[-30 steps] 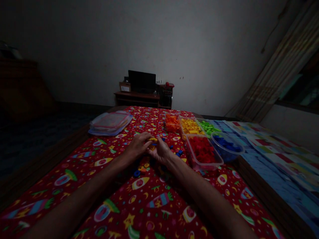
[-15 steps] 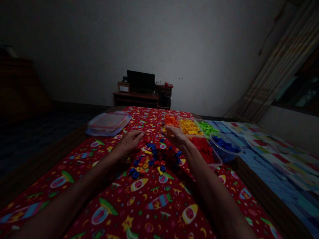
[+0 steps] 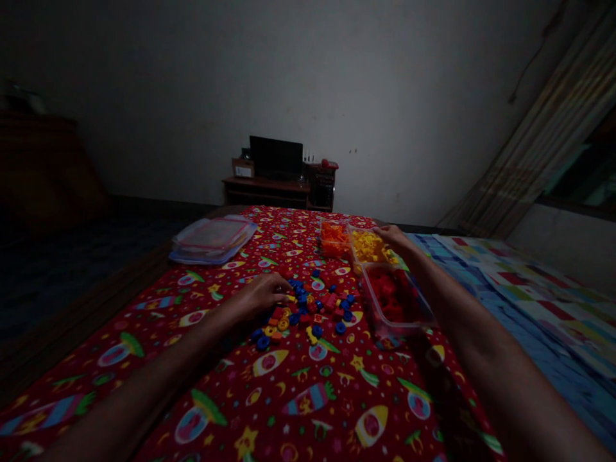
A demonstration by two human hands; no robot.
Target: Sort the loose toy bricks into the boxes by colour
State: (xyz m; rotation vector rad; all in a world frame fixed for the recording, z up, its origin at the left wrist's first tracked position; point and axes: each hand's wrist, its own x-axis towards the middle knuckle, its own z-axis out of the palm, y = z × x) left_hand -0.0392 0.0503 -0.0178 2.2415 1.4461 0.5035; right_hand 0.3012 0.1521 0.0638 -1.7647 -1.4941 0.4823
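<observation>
My left hand (image 3: 260, 294) rests on the red patterned cloth (image 3: 308, 398), fingers curled at the left edge of a pile of small loose pieces (image 3: 308, 311) in blue, red, orange and yellow. Whether it grips one is hidden in the dim light. My right hand (image 3: 393, 239) reaches far across to the clear tub of yellow pieces (image 3: 366, 246), fingers bent down over its right rim. My right forearm passes over the tub of red pieces (image 3: 392, 298) and hides the tubs behind it.
A tub of orange pieces (image 3: 332, 236) stands left of the yellow one. A stack of clear lids (image 3: 212, 237) lies at the far left of the cloth. A chequered blue cloth (image 3: 539, 289) covers the right. A desk with a dark screen (image 3: 276, 168) stands by the wall.
My hands, together over the pile a second ago, have parted. The right hand moved away to the yellow tub; the left hand settled back at the pile's left edge.
</observation>
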